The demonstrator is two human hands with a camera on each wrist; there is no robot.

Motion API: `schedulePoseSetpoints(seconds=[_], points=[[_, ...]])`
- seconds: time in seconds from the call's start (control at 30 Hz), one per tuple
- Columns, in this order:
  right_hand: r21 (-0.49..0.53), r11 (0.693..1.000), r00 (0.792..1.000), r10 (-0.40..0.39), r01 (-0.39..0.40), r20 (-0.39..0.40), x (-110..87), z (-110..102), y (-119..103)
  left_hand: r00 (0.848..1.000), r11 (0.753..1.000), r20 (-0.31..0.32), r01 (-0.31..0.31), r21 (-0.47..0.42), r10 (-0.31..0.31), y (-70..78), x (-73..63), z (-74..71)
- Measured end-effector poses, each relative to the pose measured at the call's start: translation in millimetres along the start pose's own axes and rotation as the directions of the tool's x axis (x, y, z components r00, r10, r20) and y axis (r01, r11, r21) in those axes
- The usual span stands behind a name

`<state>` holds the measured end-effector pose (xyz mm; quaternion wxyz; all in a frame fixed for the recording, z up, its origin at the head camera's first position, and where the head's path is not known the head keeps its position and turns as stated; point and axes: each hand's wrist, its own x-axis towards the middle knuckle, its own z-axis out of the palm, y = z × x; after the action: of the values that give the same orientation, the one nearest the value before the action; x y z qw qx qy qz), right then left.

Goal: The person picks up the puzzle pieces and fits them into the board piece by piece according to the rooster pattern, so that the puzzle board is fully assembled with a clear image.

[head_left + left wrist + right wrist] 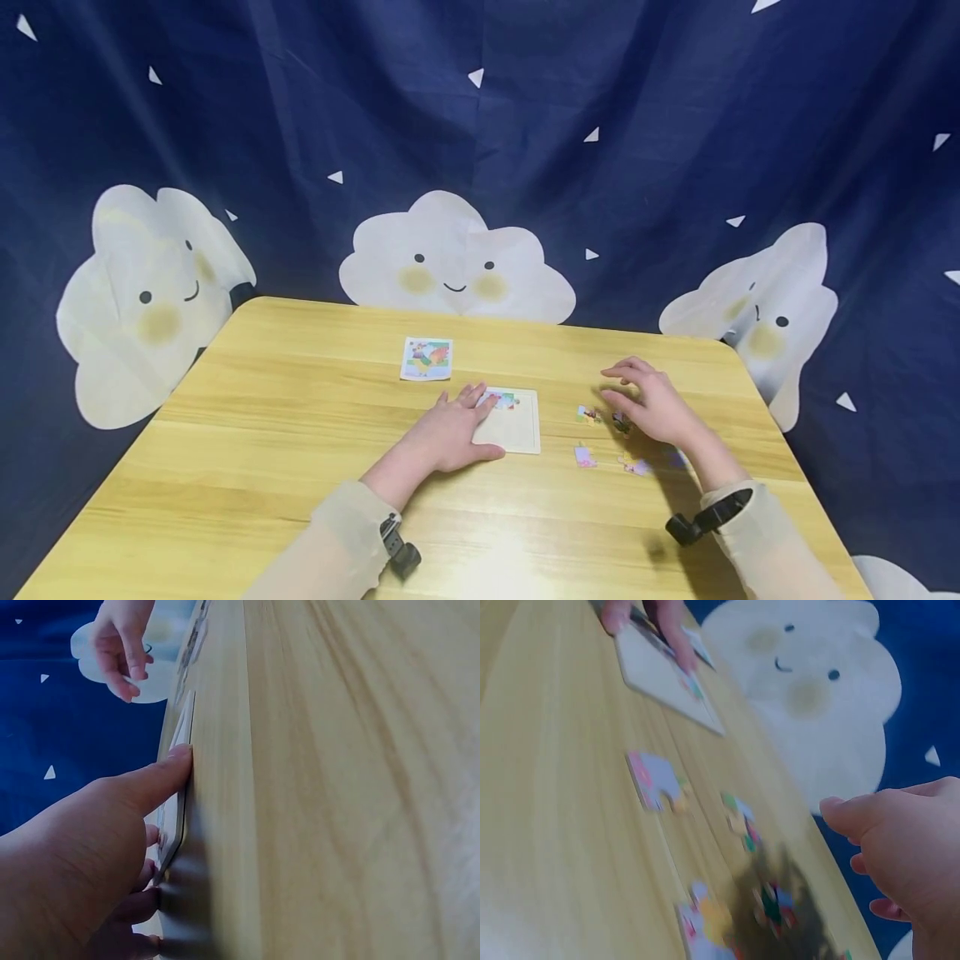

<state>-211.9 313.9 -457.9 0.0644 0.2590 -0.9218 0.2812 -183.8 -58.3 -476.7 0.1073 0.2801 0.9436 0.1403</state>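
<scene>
My left hand (pixel 454 432) rests at the left side of a white puzzle tray (pixel 510 435). Its fingertips touch the top left of the tray, beside a strip of joined puzzle pieces (pixel 506 401), and the thumb (pixel 161 780) lies along the near edge. Over the loose pieces at the right hovers my right hand (pixel 654 408), fingers loosely bent with nothing visible between them. Below it lie a dark green piece (pixel 622 423) and a mixed-colour piece (pixel 589 414). Nearer me are a lilac piece (pixel 654 774) and a yellow and lilac piece (pixel 705 924).
A square picture card (pixel 426 359) with a colourful printed figure lies behind the tray to the left. Another lilac piece (pixel 678 458) is partly shaded by the right wrist. The wooden table (pixel 247 417) ends at a dark blue curtain (pixel 480 125) with cloud faces.
</scene>
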Motion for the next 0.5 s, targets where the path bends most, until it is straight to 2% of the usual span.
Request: schedulePoseSetpoints(seconds=[0.3, 0.5], points=[[-0.051, 0.999, 0.996, 0.011, -0.015, -0.093, -11.9, -11.4, 35.5, 1.0, 1.0, 0.0, 0.0, -0.001, 0.0, -1.2, 0.4, -0.3], [-0.053, 0.992, 0.992, 0.113, -0.116, -0.057, -19.5, -17.9, 52.3, 1.0, 1.0, 0.003, 0.004, 0.002, -0.004, -2.8, 1.1, 2.4]])
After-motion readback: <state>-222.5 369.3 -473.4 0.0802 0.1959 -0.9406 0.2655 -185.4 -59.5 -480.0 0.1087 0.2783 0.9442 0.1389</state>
